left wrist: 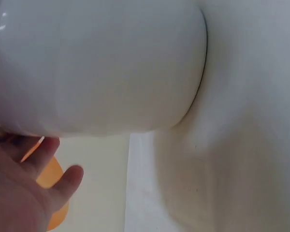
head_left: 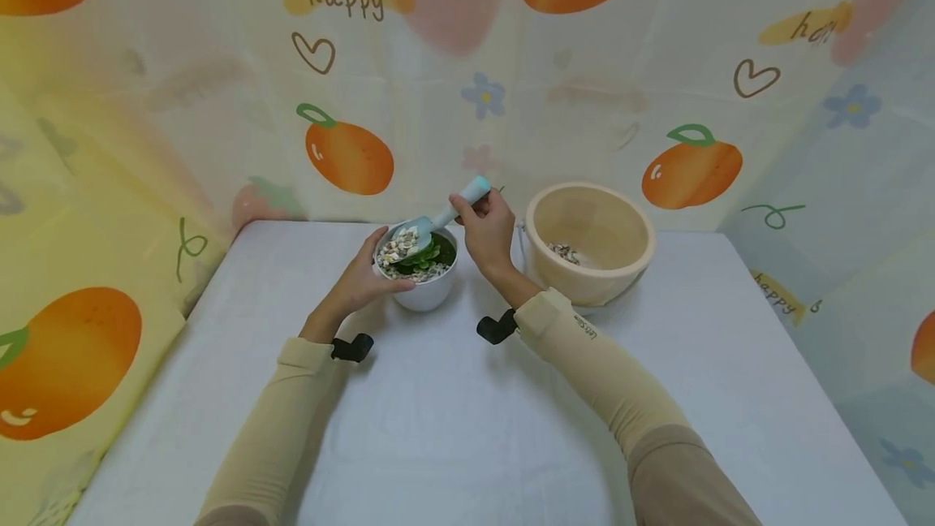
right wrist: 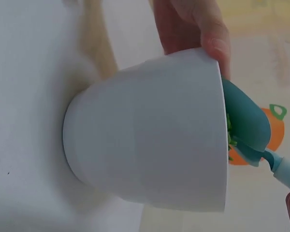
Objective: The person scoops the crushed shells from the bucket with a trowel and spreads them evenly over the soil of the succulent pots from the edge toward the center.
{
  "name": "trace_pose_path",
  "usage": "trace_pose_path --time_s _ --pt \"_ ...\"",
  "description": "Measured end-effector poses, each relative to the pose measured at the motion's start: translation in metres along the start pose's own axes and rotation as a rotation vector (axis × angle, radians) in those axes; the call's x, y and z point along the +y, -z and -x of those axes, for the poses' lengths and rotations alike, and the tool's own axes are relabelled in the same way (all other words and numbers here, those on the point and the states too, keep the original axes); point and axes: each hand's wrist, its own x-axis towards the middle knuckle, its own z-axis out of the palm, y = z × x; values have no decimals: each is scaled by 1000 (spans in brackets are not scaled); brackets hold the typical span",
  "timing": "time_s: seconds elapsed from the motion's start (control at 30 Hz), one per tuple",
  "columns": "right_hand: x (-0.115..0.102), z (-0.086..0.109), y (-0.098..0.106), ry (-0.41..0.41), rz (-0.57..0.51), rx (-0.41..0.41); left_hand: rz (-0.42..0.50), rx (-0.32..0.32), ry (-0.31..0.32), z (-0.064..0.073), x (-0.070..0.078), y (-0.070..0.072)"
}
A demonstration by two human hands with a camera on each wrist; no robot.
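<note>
Near the back of the table stands a small white flowerpot with a green leafy plant and pebbles in it. My left hand holds it by the left side, thumb along the front rim and fingers farther back. My right hand grips the handle of a light blue garden trowel. Its blade is over the pot opening, tilted down to the left, with pale pebbles on it. In the right wrist view the trowel's blade is at the pot's rim, close to the left hand's fingers.
To the right of the pot is a larger beige tub with a small heap of pebbles inside. A white cloth covers the table. Behind it hangs a curtain printed with oranges.
</note>
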Motion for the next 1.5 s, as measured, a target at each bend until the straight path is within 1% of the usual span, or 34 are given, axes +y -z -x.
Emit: trace_pose_path --time_s 0.1,0.3,0.37,0.43,0.5,0.6,0.67,0.83,0.93,1.0,1.1,1.23,1.3,1.37,1.43,1.5 --pt "7 -2 -1 27 0 11 3 47 -17 1 1 -5" --pt "9 0 -1 69 -3 40 -3 172 -54 7 3 -20" --pt "9 1 -1 79 -5 50 -16 208 -53 10 4 -25" --pt "8 1 -1 86 -9 58 -31 228 -46 12 4 -29" --pt "7 0 -1 96 -14 58 -57 229 -33 14 4 -30" --pt "6 0 0 108 -23 49 -70 204 -28 15 5 -25" --pt "5 0 -1 117 -23 46 -76 172 -23 14 5 -19" --pt "8 0 -2 117 -13 48 -59 61 -7 7 4 -6" --pt "10 1 -4 111 -4 39 -43 28 4 4 1 -3" --pt "10 1 -5 111 -4 34 -38 32 9 3 -1 -4" --pt "10 1 -5 117 -5 35 -19 67 7 4 -2 -7" --pt "9 2 -5 130 -8 41 -10 151 -30 6 1 -16" --pt "8 2 -5 136 -9 46 -26 197 -48 8 3 -21" --pt "8 3 -5 138 -8 54 -53 227 -51 11 5 -24" --pt "7 3 -5 133 -6 59 -84 236 -36 13 7 -26" --pt "7 3 -4 125 -3 63 -98 228 -27 15 7 -25"
